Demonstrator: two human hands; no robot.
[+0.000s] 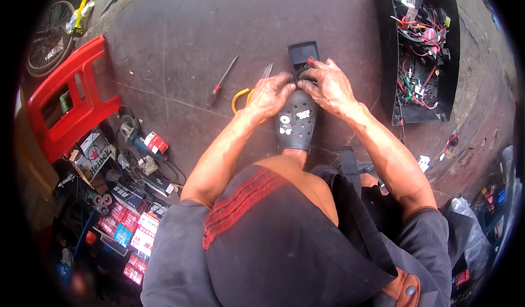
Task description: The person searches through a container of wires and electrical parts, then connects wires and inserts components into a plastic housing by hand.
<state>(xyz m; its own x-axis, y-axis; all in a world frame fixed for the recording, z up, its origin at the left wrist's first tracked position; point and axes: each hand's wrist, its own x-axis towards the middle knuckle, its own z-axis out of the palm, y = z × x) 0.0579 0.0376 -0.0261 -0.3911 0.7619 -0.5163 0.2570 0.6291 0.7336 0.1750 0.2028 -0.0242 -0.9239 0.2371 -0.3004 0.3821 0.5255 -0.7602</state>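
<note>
My left hand [269, 95] and my right hand [332, 86] meet just beyond the toe of a black clog [296, 126] on my foot. Both sets of fingers are closed in a pinch, their tips nearly touching. What they pinch is dark and mostly covered by the fingers. A small black open-topped case [304, 51] lies directly beyond the fingertips. Something small and red [310, 61] shows between the case and my right fingers. Beside my left hand is a yellow-handled cutting tool [237, 100], partly hidden beneath it.
A screwdriver [215, 94] with a red handle lies on the floor to the left. A black bin [389, 50] of tangled wires stands at the far right. Further left are a red plastic chair [46, 96], an angle grinder [134, 134] and several small boxes [145, 233].
</note>
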